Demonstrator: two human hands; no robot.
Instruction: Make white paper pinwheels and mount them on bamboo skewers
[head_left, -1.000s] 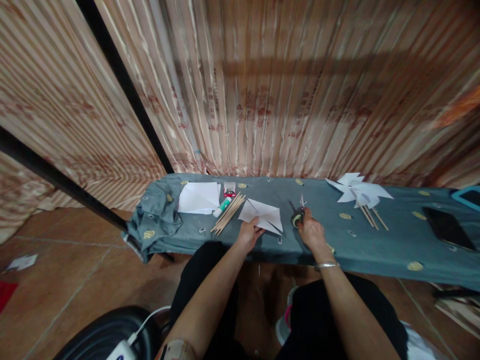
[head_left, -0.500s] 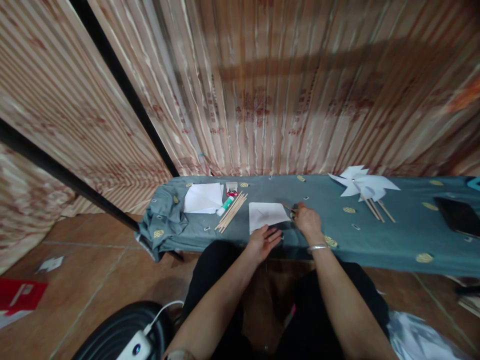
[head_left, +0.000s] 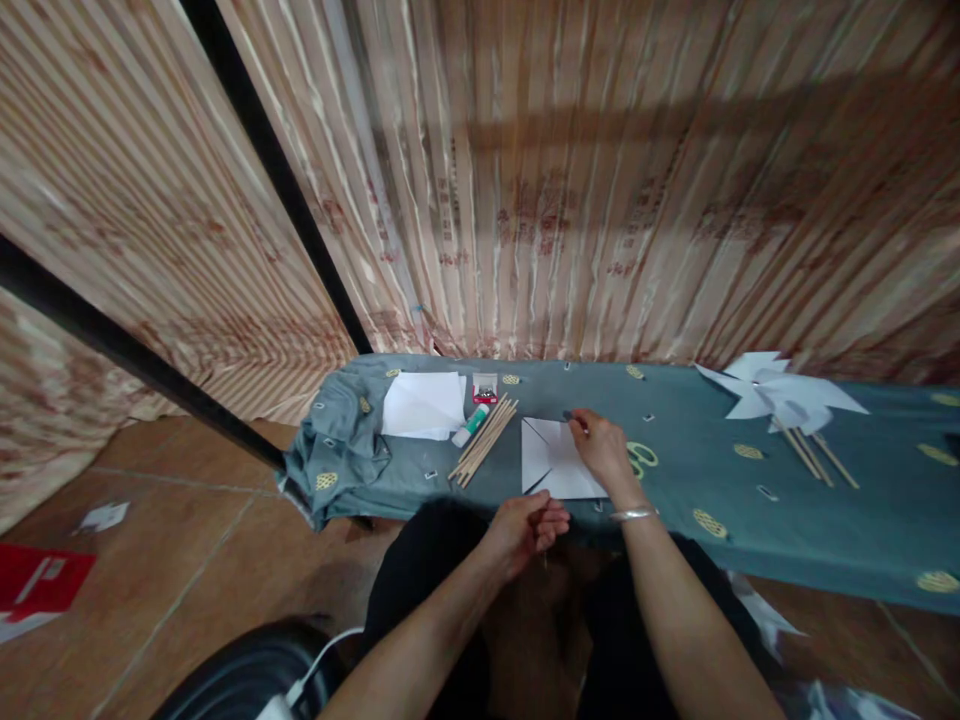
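A white paper square (head_left: 551, 462) with creases lies on the teal-clothed table (head_left: 697, 480) in front of me. My right hand (head_left: 602, 452) rests on its right half, fingertips pinched at the far corner. My left hand (head_left: 527, 526) hovers just below the table's front edge, near the paper's front corner, with its fingers curled and nothing in it. Scissors with green-yellow handles (head_left: 640, 459) lie on the cloth just right of my right hand.
Left of the paper lie a bundle of wooden sticks (head_left: 484, 441), a glue stick (head_left: 470, 429), a small red box (head_left: 484, 388) and a stack of white sheets (head_left: 424, 405). Finished white pinwheels (head_left: 780, 393) on sticks lie at the right. A striped curtain hangs behind.
My right hand has put the scissors down to its right and moved onto the paper. My left hand has come off the paper and drawn back toward my lap.
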